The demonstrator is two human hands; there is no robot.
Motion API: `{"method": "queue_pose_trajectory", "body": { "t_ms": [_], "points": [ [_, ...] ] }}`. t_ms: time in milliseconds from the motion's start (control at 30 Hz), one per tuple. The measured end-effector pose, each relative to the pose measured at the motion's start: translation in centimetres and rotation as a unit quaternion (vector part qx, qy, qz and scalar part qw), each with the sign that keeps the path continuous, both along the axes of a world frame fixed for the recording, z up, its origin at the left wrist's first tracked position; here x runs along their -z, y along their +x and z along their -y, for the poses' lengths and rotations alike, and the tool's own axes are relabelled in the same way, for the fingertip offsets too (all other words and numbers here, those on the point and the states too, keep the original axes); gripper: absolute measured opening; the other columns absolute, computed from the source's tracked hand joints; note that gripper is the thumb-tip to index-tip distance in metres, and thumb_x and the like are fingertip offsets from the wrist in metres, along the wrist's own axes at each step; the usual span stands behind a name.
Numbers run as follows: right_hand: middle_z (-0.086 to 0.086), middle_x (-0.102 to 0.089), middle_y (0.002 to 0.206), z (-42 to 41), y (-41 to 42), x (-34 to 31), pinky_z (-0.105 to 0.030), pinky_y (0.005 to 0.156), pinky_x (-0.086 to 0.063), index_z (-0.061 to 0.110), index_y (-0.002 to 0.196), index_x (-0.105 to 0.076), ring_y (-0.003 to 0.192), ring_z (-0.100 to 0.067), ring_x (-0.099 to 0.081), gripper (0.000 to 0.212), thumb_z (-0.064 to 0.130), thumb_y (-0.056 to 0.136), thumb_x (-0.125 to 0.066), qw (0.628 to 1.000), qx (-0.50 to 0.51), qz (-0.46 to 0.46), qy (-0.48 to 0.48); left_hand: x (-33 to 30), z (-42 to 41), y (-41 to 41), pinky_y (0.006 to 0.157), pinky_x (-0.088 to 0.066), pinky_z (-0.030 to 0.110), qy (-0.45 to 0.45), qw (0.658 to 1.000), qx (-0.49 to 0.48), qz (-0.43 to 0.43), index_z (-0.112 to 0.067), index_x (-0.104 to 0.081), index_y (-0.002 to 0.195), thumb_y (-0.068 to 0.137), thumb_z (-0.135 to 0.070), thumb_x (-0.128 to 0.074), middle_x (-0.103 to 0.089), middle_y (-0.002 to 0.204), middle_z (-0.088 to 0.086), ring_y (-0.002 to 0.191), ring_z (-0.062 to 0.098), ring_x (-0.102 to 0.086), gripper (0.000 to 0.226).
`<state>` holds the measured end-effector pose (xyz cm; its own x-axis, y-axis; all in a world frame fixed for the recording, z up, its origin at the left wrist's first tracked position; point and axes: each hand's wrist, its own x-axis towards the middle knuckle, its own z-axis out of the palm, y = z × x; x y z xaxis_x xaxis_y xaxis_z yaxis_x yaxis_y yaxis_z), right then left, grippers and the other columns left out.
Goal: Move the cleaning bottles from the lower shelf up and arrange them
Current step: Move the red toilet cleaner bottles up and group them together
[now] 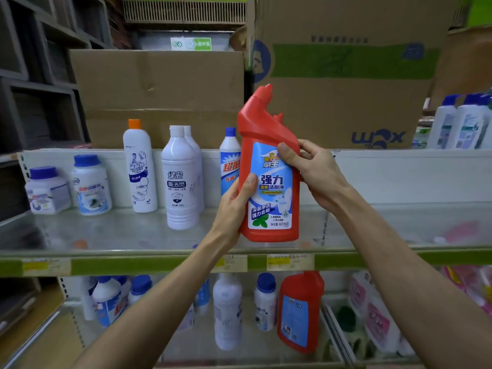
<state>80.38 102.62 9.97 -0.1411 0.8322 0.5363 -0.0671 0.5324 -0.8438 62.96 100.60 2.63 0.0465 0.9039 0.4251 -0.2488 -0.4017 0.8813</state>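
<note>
Red bottle point(269, 166) between 2 hands

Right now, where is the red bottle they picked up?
The red bottle is centre frame, held in both hands above the upper shelf, just right of the blue-capped bottle.

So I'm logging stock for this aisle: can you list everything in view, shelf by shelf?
red bottle: 1, red with blue label, held above the upper shelf
blue-capped jars: 2, white, upper shelf, far left
orange-capped bottle: 1, white, upper shelf
white-capped bottles: 2, white, one behind the other, upper shelf
blue-capped bottle: 1, white and blue, partly behind the red bottle
lower-shelf bottles: several, white, blue caps; exact count unclear
second red bottle: 1, red, lower shelf
pink pouches: several, lower right
cardboard boxes: at least 2, brown, behind
left hand: grips the red bottle's lower side
right hand: grips its upper side
</note>
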Motion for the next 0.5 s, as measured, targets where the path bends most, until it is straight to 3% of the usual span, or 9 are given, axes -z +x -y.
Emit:
{"method": "queue_pose_trajectory", "body": {
  "t_ms": [133,233,367,500],
  "points": [
    [-0.012,-0.076,0.108,-2.1,1.4,0.5,-0.033,0.076,-0.062,0.011,0.128,-0.062,0.094,-0.023,-0.077,0.067,0.044,0.072,-0.080,1.000,0.015,-0.014,0.006,-0.6,-2.3,0.2,0.092,-0.058,0.048,-0.006,0.997,0.004,-0.081,-0.017,-0.062,0.128,0.091,-0.045,-0.067,-0.075,0.119,0.008,0.108,0.029,-0.073,0.047],
    [-0.009,-0.076,0.105,-3.9,2.5,1.3,-0.035,0.077,-0.062,0.016,0.123,-0.061,0.092,-0.021,-0.077,0.061,0.043,0.072,-0.079,1.000,0.024,-0.015,0.001,-0.6,-4.1,0.6,0.092,-0.059,0.047,-0.014,0.994,-0.009,-0.107,-0.016,-0.061,0.130,0.092,-0.039,-0.069,-0.075,0.120,0.006,0.107,0.026,-0.073,0.046],
    [-0.005,-0.077,0.102,-6.3,3.3,2.2,-0.030,0.071,-0.063,0.018,0.130,-0.058,0.088,-0.018,-0.078,0.066,0.039,0.073,-0.080,1.000,0.028,0.003,-0.007,-0.5,-6.5,1.2,0.088,-0.061,0.037,-0.038,0.988,-0.026,-0.145,-0.014,-0.052,0.142,0.093,-0.034,-0.069,-0.071,0.125,0.005,0.109,0.022,-0.072,0.055],
    [-0.003,-0.077,0.102,-8.4,3.7,3.0,-0.026,0.067,-0.061,0.014,0.134,-0.056,0.086,-0.015,-0.078,0.069,0.037,0.074,-0.080,1.000,0.026,0.009,-0.015,0.1,-8.4,1.7,0.093,-0.059,0.040,-0.072,0.987,-0.029,-0.142,-0.013,-0.041,0.151,0.093,-0.032,-0.069,-0.066,0.133,0.008,0.114,0.023,-0.069,0.067]
  ]
}}
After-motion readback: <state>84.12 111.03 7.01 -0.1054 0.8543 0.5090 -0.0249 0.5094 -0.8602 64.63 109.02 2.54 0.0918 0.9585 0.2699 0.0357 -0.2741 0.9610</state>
